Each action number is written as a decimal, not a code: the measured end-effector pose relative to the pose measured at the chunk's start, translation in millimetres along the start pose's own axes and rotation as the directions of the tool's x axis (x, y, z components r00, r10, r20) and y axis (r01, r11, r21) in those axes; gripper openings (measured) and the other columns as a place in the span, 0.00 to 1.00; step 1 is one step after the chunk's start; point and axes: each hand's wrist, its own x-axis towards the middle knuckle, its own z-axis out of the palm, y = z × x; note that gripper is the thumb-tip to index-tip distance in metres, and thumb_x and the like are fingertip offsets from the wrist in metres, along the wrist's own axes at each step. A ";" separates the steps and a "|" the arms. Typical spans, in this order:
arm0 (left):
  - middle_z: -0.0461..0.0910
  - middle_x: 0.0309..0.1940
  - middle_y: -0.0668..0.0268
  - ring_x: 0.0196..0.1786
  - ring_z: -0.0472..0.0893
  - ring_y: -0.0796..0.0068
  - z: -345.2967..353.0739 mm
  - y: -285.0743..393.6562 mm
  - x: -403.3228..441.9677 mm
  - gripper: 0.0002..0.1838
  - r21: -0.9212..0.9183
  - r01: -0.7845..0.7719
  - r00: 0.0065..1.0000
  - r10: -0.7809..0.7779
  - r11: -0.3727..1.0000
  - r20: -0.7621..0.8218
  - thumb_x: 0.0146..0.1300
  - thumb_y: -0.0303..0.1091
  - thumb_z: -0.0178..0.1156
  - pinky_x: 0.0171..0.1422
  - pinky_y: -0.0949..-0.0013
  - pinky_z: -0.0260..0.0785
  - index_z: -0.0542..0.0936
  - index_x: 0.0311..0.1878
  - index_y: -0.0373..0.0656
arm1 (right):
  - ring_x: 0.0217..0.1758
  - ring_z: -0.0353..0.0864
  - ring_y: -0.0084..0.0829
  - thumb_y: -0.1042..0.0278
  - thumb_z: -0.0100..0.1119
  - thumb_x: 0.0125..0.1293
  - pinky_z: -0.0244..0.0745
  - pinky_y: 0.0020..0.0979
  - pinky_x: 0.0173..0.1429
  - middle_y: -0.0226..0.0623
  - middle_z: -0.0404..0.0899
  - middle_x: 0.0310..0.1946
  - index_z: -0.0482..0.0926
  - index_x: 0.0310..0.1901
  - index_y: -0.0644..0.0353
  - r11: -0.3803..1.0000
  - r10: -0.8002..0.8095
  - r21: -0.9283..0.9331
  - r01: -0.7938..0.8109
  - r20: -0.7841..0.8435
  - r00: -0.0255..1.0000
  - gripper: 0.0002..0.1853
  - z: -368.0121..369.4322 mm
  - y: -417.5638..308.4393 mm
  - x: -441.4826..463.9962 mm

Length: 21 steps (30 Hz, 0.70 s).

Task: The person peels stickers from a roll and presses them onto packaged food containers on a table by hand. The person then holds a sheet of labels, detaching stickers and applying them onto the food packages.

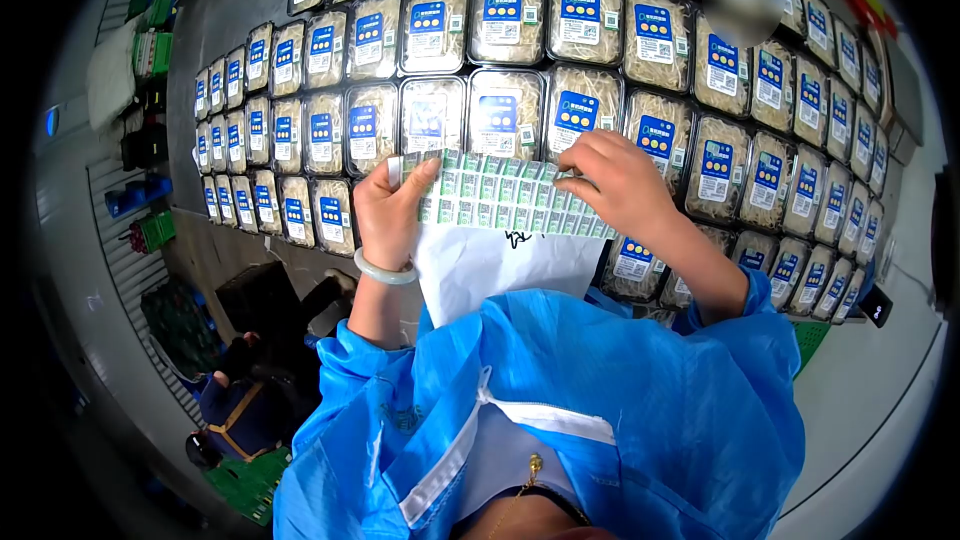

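A sheet of small green-and-white stickers [500,195] with printed codes is stretched between my hands. My left hand [388,208] grips its left end, thumb on top, a pale bangle at the wrist. At the upper right edge of the sheet, the fingers of my right hand [622,185] are pinched together; whether a single sticker is loose between them cannot be made out. Below the sheet hangs white paper [505,265] with dark handwriting. Just beyond lies a clear-lidded pack [507,112] of pale strands with a blue label. Several farther packs carry a small green sticker beside the label.
Rows of similar packs [428,28] cover much of the grey table [240,5], reaching around to my right. Another person [245,415] is at the lower left, near a green crate [250,480]. A small dark device [876,306] sits at the table's right edge.
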 end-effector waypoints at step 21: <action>0.85 0.33 0.67 0.32 0.77 0.87 13.4 -4.3 0.5 0.07 0.044 0.082 0.997 -0.083 0.996 0.007 0.64 0.24 0.65 0.36 0.79 0.69 0.83 0.42 0.31 | 0.35 0.82 0.40 0.55 0.55 0.67 0.74 0.41 0.40 0.35 0.80 0.29 0.73 0.42 0.57 0.965 -0.131 -0.181 0.188 0.287 0.949 0.14 17.5 4.5 38.5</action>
